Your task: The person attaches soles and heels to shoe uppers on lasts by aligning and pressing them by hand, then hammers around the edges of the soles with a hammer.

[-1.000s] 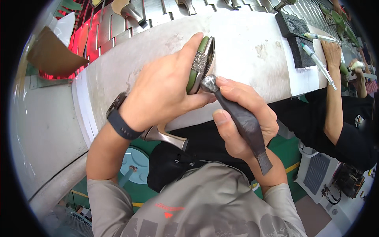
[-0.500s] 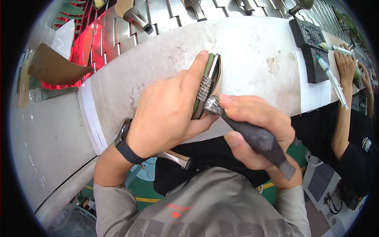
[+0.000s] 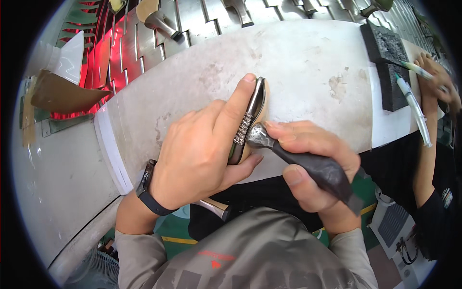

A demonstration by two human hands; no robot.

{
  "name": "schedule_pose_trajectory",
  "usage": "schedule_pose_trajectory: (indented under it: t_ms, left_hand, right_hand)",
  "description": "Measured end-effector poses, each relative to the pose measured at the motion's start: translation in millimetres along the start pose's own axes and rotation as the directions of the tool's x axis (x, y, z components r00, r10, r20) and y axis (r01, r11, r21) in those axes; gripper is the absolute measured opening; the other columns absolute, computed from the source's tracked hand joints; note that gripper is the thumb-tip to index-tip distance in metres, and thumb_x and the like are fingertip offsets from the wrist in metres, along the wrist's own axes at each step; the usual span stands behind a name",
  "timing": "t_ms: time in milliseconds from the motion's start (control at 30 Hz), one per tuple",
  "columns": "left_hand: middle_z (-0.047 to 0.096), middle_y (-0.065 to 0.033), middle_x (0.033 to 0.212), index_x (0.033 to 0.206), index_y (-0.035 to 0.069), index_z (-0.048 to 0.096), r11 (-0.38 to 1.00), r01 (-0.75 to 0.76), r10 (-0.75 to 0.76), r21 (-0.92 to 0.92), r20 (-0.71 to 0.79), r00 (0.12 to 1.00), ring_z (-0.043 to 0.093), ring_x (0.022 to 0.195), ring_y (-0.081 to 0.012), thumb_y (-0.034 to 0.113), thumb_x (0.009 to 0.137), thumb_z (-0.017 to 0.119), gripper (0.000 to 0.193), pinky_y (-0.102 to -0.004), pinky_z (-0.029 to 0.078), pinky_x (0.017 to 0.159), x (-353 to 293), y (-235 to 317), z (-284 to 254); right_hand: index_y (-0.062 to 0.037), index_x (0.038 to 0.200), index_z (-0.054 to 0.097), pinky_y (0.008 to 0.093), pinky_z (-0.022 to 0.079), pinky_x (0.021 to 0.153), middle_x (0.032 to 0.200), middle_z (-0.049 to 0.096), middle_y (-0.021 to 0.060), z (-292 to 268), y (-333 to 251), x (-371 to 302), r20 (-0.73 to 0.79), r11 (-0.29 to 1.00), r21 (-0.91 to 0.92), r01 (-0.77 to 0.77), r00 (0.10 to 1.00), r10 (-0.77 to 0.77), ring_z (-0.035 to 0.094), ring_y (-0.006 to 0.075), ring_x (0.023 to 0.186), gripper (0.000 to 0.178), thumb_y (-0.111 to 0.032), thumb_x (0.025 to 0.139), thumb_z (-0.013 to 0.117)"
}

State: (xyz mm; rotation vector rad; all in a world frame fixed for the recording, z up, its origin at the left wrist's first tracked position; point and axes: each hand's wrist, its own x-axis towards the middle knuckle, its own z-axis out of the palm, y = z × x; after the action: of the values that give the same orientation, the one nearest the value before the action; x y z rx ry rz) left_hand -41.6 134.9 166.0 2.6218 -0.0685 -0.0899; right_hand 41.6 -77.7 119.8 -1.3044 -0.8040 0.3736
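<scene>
My left hand (image 3: pixel 197 144) is closed around a high-heeled shoe (image 3: pixel 259 103), tilted with its open side edge to the right. A glittering stone-studded band (image 3: pixel 243 127) crosses the shoe beside my fingers. Below my left wrist the shoe's slim metallic heel (image 3: pixel 213 207) sticks out; my hand hides the middle of the shoe. My right hand (image 3: pixel 317 159) grips a hammer with a dark wrapped handle (image 3: pixel 313 166). Its worn metal head (image 3: pixel 260 136) is at the shoe's edge, close to the band; whether they touch I cannot tell.
The pale worktop (image 3: pixel 308 67) has stains. Behind it, a metal slat conveyor (image 3: pixel 202 24) carries several heeled shoes. At right are a black foam block (image 3: pixel 392 86), a syringe (image 3: pixel 415 111) and a co-worker's hands (image 3: pixel 435 79). A brown curved sheet (image 3: pixel 62 96) stands at left.
The shoe and both my hands have shifted slightly toward me, and the shoe's green side has turned mostly out of sight. The co-worker's hands have come together near a syringe.
</scene>
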Motion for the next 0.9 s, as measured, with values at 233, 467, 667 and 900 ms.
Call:
schedule_pose_trajectory:
  t_ms: [233, 467, 667, 900]
  left_hand:
    - [0.060, -0.0264, 0.138, 0.156, -0.007, 0.036, 1.000, 0.000, 0.000, -0.012, 0.009, 1.000, 0.069, 0.096, -0.0422, 0.014, 0.066, 0.090, 0.107, -0.0442, 0.057, 0.082, -2.4, -4.3, -2.1]
    - [0.065, -0.0250, 0.125, 0.156, -0.008, 0.035, 1.000, 0.004, -0.003, -0.023, 0.044, 0.999, 0.069, 0.095, -0.0416, 0.014, 0.066, 0.091, 0.108, -0.0441, 0.056, 0.082, -1.5, -2.8, -7.2]
    - [0.066, -0.0231, 0.120, 0.157, -0.008, 0.033, 0.998, -0.008, 0.013, -0.056, 0.087, 0.996, 0.068, 0.091, -0.0393, 0.016, 0.065, 0.092, 0.111, -0.0439, 0.055, 0.079, -2.1, -7.7, -10.1]
    - [0.066, -0.0229, 0.114, 0.157, -0.008, 0.033, 0.998, -0.019, 0.021, -0.057, 0.033, 0.999, 0.067, 0.086, -0.0400, 0.019, 0.070, 0.090, 0.108, -0.0443, 0.054, 0.075, -7.8, -10.1, -7.6]
  right_hand:
    - [0.0022, 0.112, 0.072, 0.0333, 0.061, 0.085, 0.111, 0.077, 0.0175, -11.9, 3.8, 27.7, 0.065, 0.999, 0.030, -0.014, 0.998, 0.012, 0.077, 0.0246, 0.097, 0.031, 0.000, 0.081, 0.079]
    - [0.0067, 0.110, 0.068, 0.0405, 0.054, 0.101, 0.114, 0.074, 0.0262, -17.7, -26.2, 44.7, 0.089, 0.919, 0.069, -0.389, 0.919, 0.383, 0.071, 0.0300, 0.110, 0.032, -0.011, 0.084, 0.074]
    - [0.0087, 0.109, 0.066, 0.0365, 0.056, 0.098, 0.110, 0.075, 0.0262, -21.7, -16.4, 80.8, -0.075, 0.892, -0.002, -0.452, 0.890, 0.451, 0.073, 0.0272, 0.103, 0.035, -0.020, 0.088, 0.066]
    - [0.0076, 0.107, 0.069, 0.0371, 0.057, 0.090, 0.108, 0.076, 0.0253, -5.0, -49.3, 66.6, 0.148, 0.900, -0.099, -0.424, 0.889, 0.434, 0.074, 0.0272, 0.098, 0.032, -0.011, 0.081, 0.073]
